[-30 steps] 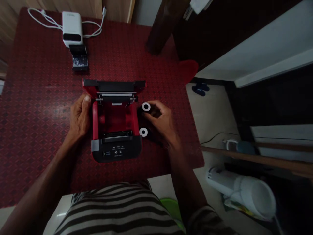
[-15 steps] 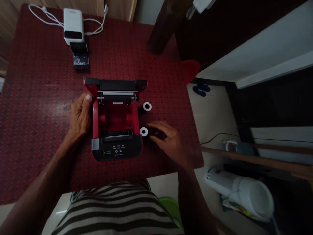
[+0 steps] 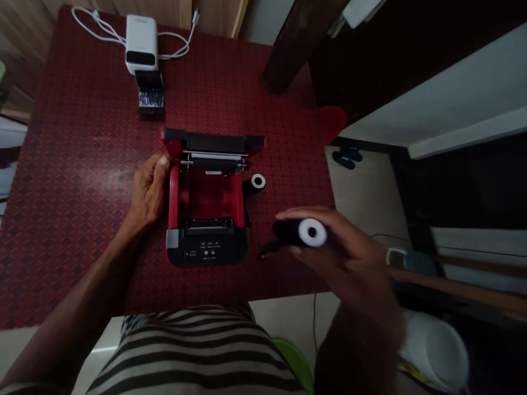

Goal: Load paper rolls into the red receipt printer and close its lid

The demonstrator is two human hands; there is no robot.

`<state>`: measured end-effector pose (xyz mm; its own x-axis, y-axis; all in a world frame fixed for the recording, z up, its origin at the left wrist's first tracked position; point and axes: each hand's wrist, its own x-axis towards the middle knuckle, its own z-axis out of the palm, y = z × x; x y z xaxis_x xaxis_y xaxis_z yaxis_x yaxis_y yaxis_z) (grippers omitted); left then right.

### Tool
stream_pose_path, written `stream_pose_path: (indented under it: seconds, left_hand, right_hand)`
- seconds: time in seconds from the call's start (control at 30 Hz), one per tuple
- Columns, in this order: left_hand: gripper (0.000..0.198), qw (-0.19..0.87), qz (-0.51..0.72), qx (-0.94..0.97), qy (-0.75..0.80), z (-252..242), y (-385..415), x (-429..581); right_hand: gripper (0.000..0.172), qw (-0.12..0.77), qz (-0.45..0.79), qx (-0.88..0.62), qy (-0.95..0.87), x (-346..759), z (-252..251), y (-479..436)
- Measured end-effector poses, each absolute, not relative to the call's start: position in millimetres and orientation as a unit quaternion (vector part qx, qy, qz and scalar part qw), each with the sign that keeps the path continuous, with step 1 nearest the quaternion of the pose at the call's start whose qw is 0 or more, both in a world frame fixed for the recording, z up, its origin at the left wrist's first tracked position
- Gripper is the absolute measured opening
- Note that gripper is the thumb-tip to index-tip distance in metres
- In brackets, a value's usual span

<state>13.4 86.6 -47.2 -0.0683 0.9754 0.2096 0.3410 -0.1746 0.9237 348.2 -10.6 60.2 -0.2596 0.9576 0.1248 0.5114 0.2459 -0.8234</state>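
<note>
A red and black label printer [image 3: 208, 241] sits on the table with its lid [image 3: 214, 144] raised and its red inner bay exposed. My left hand [image 3: 150, 189] is closed at the printer's left side, thumb by the lid's corner. Off the printer's right side, my right hand [image 3: 349, 247] grips a black ribbon roll [image 3: 288, 231] with a white ring at its end; a dark loose strip trails from it. A second black ribbon roll [image 3: 252, 185], also white-ended, lies against the printer's right side, partly hidden behind it.
At the table's back left stands a white power bank [image 3: 141, 41] with white cables, and a small black folded item [image 3: 150, 93] in front of it. A dark wooden post [image 3: 288, 49] rises at the back. The red patterned table [image 3: 82, 219] ends on the right above a tiled floor.
My right hand has picked up the nearer ribbon roll and carried it right and upward, away from the printer. My left hand stays at the printer; the whole view has shifted slightly.
</note>
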Motion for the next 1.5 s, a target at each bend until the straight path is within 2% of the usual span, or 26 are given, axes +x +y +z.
stream_pose_path:
  seconds: [0.07,0.13,0.3,0.43,0.7,1.03,1.13,1.2,1.37,1.5]
  left_hand:
    - [0.061,0.33,0.48,0.601,0.548,-50,87,12]
    - [0.06,0.332,0.479,0.603,0.545,-52,87,11]
    - [0.058,0.344,0.493,0.586,0.543,-55,86,11]
    - [0.059,0.355,0.493,0.582,0.541,-53,85,14]
    - [0.055,0.359,0.488,0.583,0.541,-53,86,16]
    - [0.058,0.368,0.492,0.572,0.543,-51,86,16]
    - [0.058,0.361,0.487,0.577,0.547,-52,85,15]
    - [0.058,0.356,0.483,0.582,0.548,-52,85,15]
    - [0.058,0.357,0.477,0.589,0.546,-53,85,14]
    - [0.057,0.358,0.48,0.581,0.551,-52,85,15]
  right_hand:
    - [0.034,0.28,0.341,-0.458,-0.771,338,95,-6]
    - [0.036,0.22,0.319,-0.418,-0.822,315,109,5]
    - [0.028,0.107,0.094,-0.399,-0.906,253,76,38]
    - [0.024,0.064,0.032,-0.419,-0.905,235,59,46]
    - [0.02,0.037,0.033,-0.441,-0.896,220,65,48]
    - [0.018,-0.059,0.135,-0.466,-0.872,206,50,73]
    - [0.021,-0.05,0.148,-0.465,-0.872,208,47,71]
    - [0.027,-0.005,0.165,-0.461,-0.872,216,45,66]
    - [0.055,0.128,0.273,-0.354,-0.885,253,51,54]
    - [0.044,0.124,0.311,-0.315,-0.888,261,62,54]
